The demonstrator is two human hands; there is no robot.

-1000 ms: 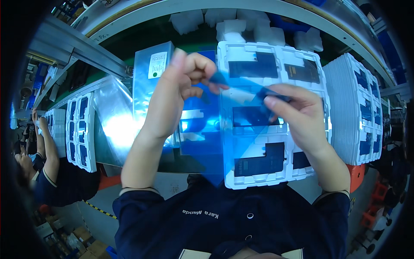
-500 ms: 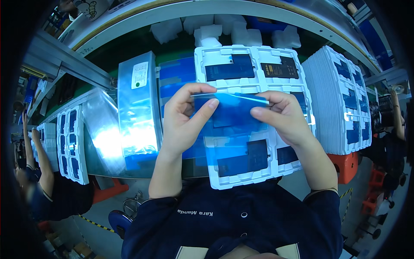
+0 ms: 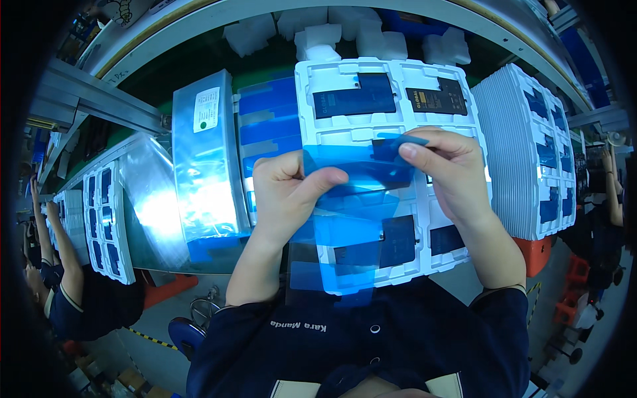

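A blue translucent plastic film is stretched between my hands above the white tray. My left hand pinches its left edge, with the thumb lying on top. At the far right corner, the thumb and forefinger of my right hand grip the film. Beneath lies the white moulded tray, its pockets holding flat black L-shaped batteries. Another black battery shows in a near pocket. Clear and blue film hangs below my left hand, over the tray's near left edge; how its layers join I cannot tell.
Left of the tray are blue film strips and a stack of clear plastic sheets with a label. A tall stack of white trays stands at right. White foam blocks line the back. Another person works at far left.
The film has opened out flatter and hangs lower toward me. My right hand has shifted slightly right, and my left hand has turned and dropped a little.
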